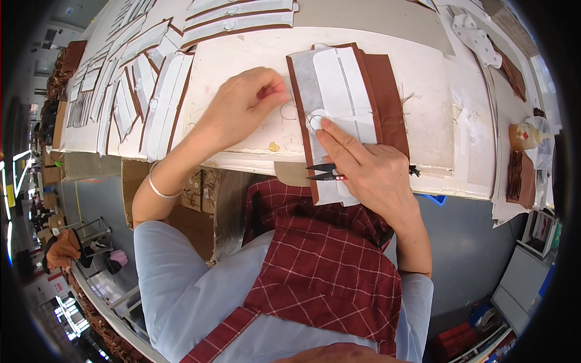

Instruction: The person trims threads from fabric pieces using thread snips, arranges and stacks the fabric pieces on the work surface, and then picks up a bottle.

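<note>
A brown leather-like panel (338,78) with grey and white backing lies in front of me, its near end hanging over the table edge. On it sits a small white round patch (316,123) with a ring-like outline. My right hand (369,172) presses its index and middle fingers beside this patch, with small dark-bladed thread snips (324,176) tucked under the palm. To the left, my left hand (254,100) is raised with thumb and fingertips pinched together. A thin dark thread (290,115) loops between those fingertips and the patch.
Under the panel lie more brown pieces (387,91), with loose threads at their right edge. Many similar backed panels (169,103) cover the table's left and far sides. At the right stand a small container (524,136) and stacked brown pieces (520,178). An open cardboard box (200,212) is below the edge.
</note>
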Available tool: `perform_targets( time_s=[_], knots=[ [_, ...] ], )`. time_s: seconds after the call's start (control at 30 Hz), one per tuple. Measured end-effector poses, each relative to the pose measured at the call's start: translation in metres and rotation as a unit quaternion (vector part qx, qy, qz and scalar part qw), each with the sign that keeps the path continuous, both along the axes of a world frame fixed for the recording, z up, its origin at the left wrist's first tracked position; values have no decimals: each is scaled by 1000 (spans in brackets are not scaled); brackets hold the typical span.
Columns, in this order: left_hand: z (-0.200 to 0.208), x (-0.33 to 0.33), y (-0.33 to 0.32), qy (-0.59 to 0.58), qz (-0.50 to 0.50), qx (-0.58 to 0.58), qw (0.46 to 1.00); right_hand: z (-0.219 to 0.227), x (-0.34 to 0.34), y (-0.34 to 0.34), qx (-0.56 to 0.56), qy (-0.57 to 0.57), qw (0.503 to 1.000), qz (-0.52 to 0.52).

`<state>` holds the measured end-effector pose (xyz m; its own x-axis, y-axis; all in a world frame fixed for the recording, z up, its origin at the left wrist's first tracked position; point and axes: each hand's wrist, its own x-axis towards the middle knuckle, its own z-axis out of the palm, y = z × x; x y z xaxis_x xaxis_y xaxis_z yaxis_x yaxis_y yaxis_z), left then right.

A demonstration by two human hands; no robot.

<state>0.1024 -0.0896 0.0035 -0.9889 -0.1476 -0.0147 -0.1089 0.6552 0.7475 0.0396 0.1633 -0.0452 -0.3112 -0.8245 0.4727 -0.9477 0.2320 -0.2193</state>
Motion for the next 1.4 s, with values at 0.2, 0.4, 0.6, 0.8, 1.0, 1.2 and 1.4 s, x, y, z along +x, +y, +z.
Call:
perform_targets(
  time_s=[0.2, 0.4, 0.6, 0.8, 1.0, 1.2, 1.4],
  knots=[
    [3, 14, -13, -21, -22, -236, 971, 5, 2, 0, 22, -8, 999, -27],
    [-14, -12, -9, 78, -177, -81, 978, 6, 2, -1, 23, -4, 999, -22],
    [-15, -20, -12, 29, -228, -60, 971, 7, 2, -1, 21, -10, 999, -23],
    [2, -12, 7, 20, -157, -64, 985, 7, 2, -1, 23, -11, 999, -25],
    [6, -12, -1, -18, -158, -23, 987, 7, 1, -1, 18, -16, 1000, -20],
    [-1, -12, -2, 93, -241, -150, 955, 10, -1, 0, 8, -42, 999, -3],
    [-11, -8, -2, 80, -208, -55, 973, 49, -20, 3, 29, -182, 982, -50]
  ],
)
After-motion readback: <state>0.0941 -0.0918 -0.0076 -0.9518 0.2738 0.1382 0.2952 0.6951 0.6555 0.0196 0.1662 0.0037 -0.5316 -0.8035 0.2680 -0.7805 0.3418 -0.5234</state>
